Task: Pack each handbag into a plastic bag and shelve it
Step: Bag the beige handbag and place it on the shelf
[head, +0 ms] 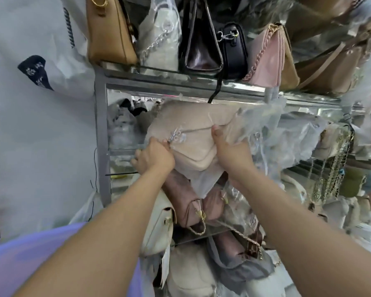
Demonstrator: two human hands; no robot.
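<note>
1. The beige handbag [193,129], wrapped in its plastic bag [261,123], lies at the middle shelf's mouth, on top of pink bags [184,200].
2. The left grip [156,155] pinches its left end by the zip. The right grip [227,146] curls round the right side, thumb on top (both closed on it).
3. Push it in level, and tuck the loose plastic inside the shelf frame [101,125].

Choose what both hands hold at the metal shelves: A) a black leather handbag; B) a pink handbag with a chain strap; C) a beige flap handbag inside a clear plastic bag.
C: the left hand and right hand grip the beige flap handbag in its clear plastic bag.
</note>
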